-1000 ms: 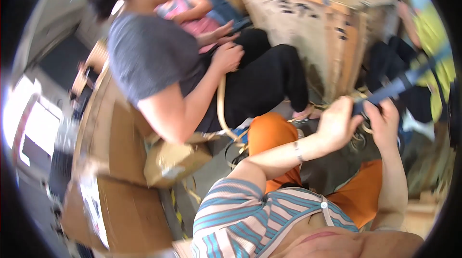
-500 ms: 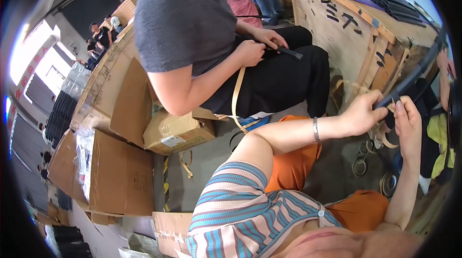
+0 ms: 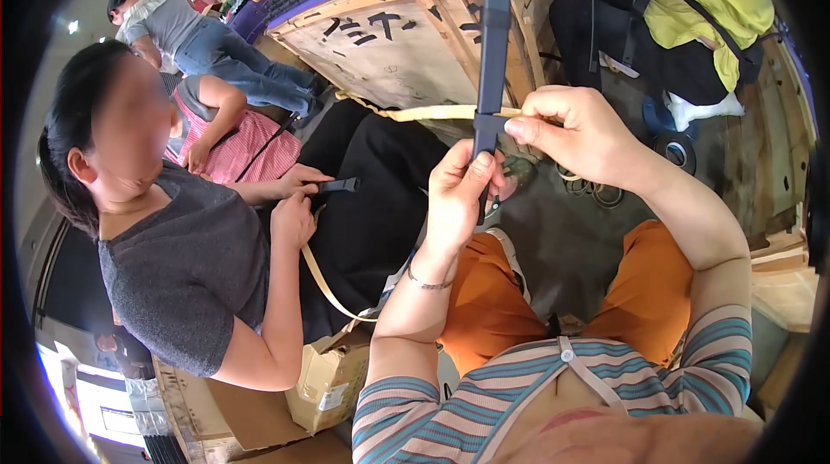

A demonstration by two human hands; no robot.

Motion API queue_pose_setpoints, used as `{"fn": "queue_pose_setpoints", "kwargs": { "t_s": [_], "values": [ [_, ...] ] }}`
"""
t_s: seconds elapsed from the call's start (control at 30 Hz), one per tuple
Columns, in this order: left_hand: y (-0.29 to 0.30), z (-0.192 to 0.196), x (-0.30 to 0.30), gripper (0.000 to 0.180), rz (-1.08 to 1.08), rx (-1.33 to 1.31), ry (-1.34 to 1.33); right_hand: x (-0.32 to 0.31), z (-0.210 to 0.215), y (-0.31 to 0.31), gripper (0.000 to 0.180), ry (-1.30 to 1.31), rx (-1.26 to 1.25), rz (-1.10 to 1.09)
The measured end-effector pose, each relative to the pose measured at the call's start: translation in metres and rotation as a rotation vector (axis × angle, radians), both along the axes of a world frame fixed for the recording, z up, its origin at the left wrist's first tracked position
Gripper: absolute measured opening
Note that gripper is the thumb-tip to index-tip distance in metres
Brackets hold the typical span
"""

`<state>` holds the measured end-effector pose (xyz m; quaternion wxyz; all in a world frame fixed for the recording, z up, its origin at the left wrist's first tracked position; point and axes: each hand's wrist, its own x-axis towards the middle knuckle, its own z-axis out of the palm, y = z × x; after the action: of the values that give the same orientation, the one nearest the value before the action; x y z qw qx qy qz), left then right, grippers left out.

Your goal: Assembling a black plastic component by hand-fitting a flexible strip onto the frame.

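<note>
A black bar (image 3: 494, 49) and a strip of yellow tape (image 3: 432, 114) being handled in the upper middle of the frame

The bar runs from the top edge to the centre; the left hand (image 3: 456, 187) grips it near its lower end, the right hand (image 3: 581, 131) pinches the tape beside it; a grey-shirted co-worker (image 3: 177, 265), at left, holds a short black piece (image 3: 340, 185)

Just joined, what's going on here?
The person's left hand grips the lower part of a long dark strip held upright in the picture. The right hand pinches a yellow band beside it; whether the band passes in front or behind isn't clear. To the left, a co-worker in a grey top holds a short dark piece, with a pale band hanging below their hands.
</note>
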<state>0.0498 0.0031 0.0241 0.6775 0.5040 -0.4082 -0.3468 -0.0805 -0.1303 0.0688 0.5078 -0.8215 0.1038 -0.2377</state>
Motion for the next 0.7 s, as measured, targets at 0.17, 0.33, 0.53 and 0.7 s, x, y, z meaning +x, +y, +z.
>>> {"fn": "queue_pose_setpoints", "kwargs": {
  "t_s": [0.17,0.33,0.53,0.7],
  "values": [
    [0.019,0.009,0.006,0.019,-0.026,0.02,0.164,0.001,-0.001,0.015,0.025,-0.113,-0.008,-0.028],
    [0.023,0.007,0.007,0.017,-0.039,-0.031,0.174,-0.003,0.0,0.025,0.025,-0.122,-0.018,-0.055],
    [0.02,0.009,-0.004,0.016,-0.132,-0.129,0.19,-0.013,0.004,0.031,0.026,-0.091,-0.003,-0.07],
    [0.022,0.014,-0.002,0.021,-0.397,-0.153,0.38,-0.024,0.008,0.037,0.025,-0.14,0.111,-0.039]
  ]
}}
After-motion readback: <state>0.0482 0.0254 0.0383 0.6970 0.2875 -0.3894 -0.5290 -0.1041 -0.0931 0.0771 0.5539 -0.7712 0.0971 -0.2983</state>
